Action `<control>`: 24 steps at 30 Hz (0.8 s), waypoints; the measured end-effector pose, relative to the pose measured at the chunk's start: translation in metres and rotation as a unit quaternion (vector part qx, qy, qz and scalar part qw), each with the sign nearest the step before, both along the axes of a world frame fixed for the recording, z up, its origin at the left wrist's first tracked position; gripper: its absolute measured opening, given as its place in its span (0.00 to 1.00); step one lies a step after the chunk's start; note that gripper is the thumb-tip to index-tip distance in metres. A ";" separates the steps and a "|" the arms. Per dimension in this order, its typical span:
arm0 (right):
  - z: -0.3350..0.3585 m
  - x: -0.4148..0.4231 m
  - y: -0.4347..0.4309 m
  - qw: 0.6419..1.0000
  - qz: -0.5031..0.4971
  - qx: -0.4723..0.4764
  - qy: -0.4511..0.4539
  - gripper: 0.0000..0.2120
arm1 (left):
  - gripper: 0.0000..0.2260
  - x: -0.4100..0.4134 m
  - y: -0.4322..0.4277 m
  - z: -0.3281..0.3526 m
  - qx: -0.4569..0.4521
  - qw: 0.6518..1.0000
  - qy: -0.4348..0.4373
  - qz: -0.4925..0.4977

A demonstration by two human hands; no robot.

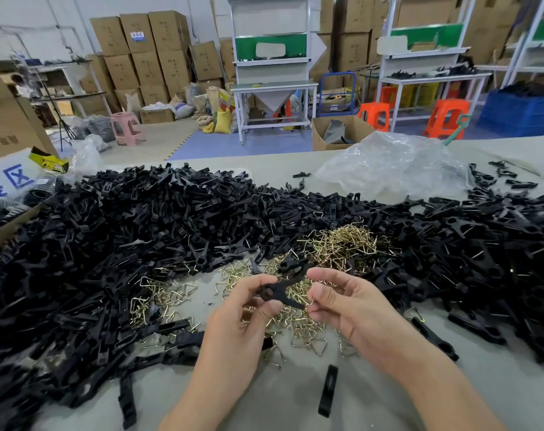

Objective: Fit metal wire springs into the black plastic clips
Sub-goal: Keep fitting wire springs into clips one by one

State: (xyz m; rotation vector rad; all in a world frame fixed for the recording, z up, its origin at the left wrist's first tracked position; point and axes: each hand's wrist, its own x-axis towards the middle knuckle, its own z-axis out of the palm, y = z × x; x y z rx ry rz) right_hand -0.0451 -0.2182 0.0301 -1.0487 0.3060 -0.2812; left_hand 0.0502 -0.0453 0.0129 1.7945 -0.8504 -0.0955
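Pinching the ring end of a black clip between thumb and forefinger, the left hand holds it just above the desk, with the clip's two arms spreading toward two o'clock and four o'clock. The right hand meets it from the three o'clock side, fingers and thumb curled around the tips of those arms. Whether it also holds a spring between its fingertips cannot be told. Both hands are close together, a little below the middle of the view.

Directly under the hands and up toward one o'clock lies a loose heap of brass-coloured wire springs, bent into small triangles, some tangled together. More of them are scattered at nine o'clock from the hands.

Around the springs, from seven o'clock through twelve to four o'clock, a deep pile of black clips covers most of the desk. A single black strip lies alone at six o'clock, between the two forearms.

At one o'clock, beyond the pile, sits a crumpled clear plastic bag. Farther off stand stacked cardboard boxes at eleven o'clock and orange stools at one o'clock on the workshop floor.
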 end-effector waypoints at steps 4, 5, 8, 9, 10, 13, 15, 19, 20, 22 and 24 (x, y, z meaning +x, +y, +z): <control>0.002 -0.001 0.001 1.000 0.023 -0.013 0.007 0.21 | 0.12 -0.001 0.000 0.002 -0.017 0.999 0.032 -0.032; 0.002 -0.001 0.001 0.999 0.028 -0.014 0.010 0.21 | 0.12 -0.002 0.000 0.003 -0.022 0.998 0.039 -0.036; 0.002 -0.003 0.000 0.999 0.043 -0.020 0.023 0.19 | 0.11 -0.002 0.000 0.003 -0.031 0.997 0.048 -0.048; 0.002 -0.004 -0.001 0.998 0.047 -0.027 0.027 0.18 | 0.11 -0.002 0.000 0.003 -0.030 0.997 0.049 -0.053; 0.003 -0.005 -0.002 0.997 0.051 -0.039 0.031 0.17 | 0.11 -0.002 0.000 0.002 -0.027 0.997 0.051 -0.057; 0.005 -0.009 -0.005 0.993 0.057 -0.092 0.042 0.20 | 0.11 -0.002 0.000 0.003 -0.020 0.995 0.070 -0.064; 0.005 -0.010 -0.007 0.992 0.057 -0.101 0.043 0.21 | 0.11 -0.002 0.001 0.004 -0.021 0.995 0.073 -0.067; 0.007 -0.012 -0.007 0.992 0.067 -0.100 0.038 0.21 | 0.12 -0.002 0.002 0.005 -0.016 0.994 0.076 -0.073; 0.006 -0.012 -0.008 0.992 0.068 -0.101 0.035 0.20 | 0.12 -0.001 0.002 0.004 -0.012 0.994 0.076 -0.073; 0.006 -0.012 -0.008 0.992 0.070 -0.099 0.028 0.20 | 0.11 0.000 0.001 0.003 -0.007 0.994 0.076 -0.075; 0.005 -0.012 -0.009 0.993 0.070 -0.095 0.024 0.20 | 0.12 0.000 0.001 0.003 -0.003 0.994 0.080 -0.075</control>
